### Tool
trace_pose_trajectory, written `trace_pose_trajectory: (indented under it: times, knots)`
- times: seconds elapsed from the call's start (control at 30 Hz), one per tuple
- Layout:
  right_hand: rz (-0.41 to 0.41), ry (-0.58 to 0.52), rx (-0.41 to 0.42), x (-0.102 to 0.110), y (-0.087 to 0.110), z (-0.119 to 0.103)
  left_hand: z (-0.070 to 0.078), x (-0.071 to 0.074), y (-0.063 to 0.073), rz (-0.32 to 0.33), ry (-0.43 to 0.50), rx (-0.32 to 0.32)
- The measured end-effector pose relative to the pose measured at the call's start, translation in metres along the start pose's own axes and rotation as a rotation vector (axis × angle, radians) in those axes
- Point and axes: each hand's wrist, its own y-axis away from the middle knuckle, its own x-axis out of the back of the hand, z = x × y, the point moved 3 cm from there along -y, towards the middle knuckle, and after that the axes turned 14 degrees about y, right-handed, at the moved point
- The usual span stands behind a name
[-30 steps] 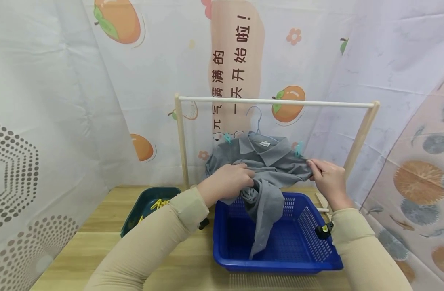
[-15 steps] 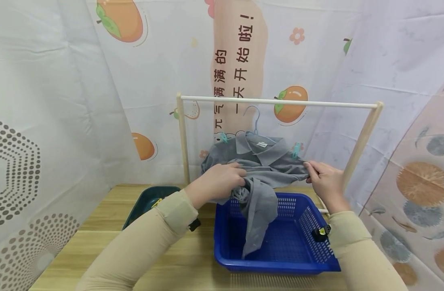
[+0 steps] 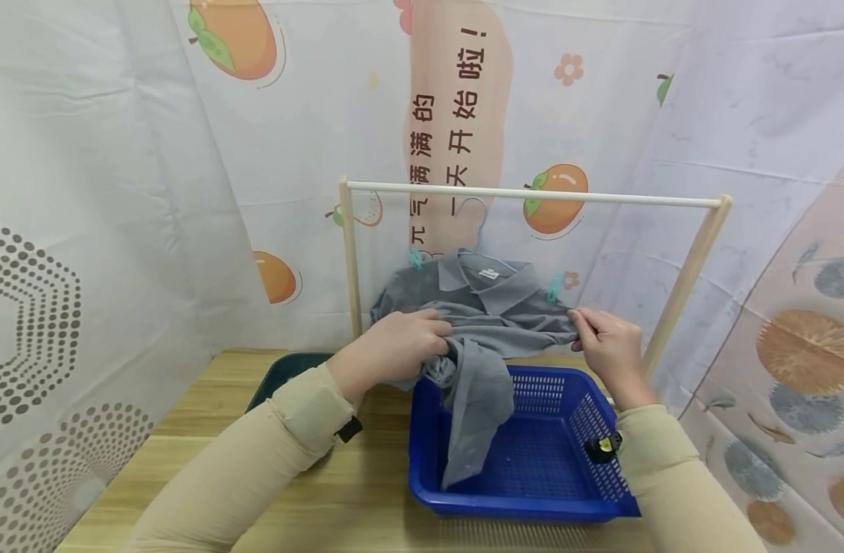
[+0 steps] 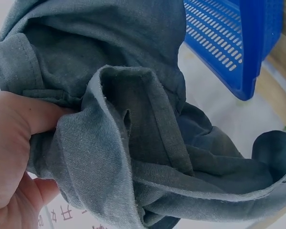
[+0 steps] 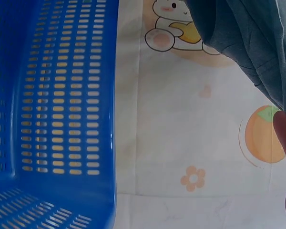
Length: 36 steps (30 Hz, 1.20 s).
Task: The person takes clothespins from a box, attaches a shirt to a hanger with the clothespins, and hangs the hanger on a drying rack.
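A grey collared shirt (image 3: 487, 307) is on a light blue hanger (image 3: 478, 238), with a teal clothespin (image 3: 415, 259) at one shoulder and another teal clothespin (image 3: 554, 289) at the other. My left hand (image 3: 404, 338) grips bunched cloth at the shirt's front; in the left wrist view its thumb and fingers close on folded fabric (image 4: 90, 152). With thumb and fingers, my right hand (image 3: 610, 346) pinches the shirt's edge at the right. The hanger's hook appears just below the white rod (image 3: 532, 194). A loose part of the shirt dangles into the blue basket (image 3: 525, 507).
Wooden posts (image 3: 687, 280) carry the rod behind the shirt. A dark green tray (image 3: 283, 372) stands on the wooden table (image 3: 187, 453), partly hidden by my left arm. Printed curtains (image 3: 311, 115) surround the table.
Both hands and the shirt have shifted left, staying in the same grasp. The left arm now covers more of the green tray and hides its yellow pieces. The camera view has turned slightly.
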Motion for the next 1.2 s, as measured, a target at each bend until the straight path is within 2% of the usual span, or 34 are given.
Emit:
trace_pose_trajectory:
  times: [0.37,0.63,0.87,1.2]
  knots:
    - [0.041,-0.077,-0.038,-0.003,0.001,-0.016,-0.011,0.01,0.025,0.029,0.057,-0.034]
    - [0.0,-0.097,-0.054,-0.007,-0.001,-0.027,-0.023,0.021,0.044,0.044,0.125,-0.076]
    - [-0.012,-0.126,-0.065,-0.009,-0.005,-0.039,-0.03,0.035,0.058,0.02,0.177,-0.06]
    - [-0.044,-0.175,-0.089,-0.012,-0.012,-0.058,-0.04,0.048,0.083,0.024,0.207,0.01]
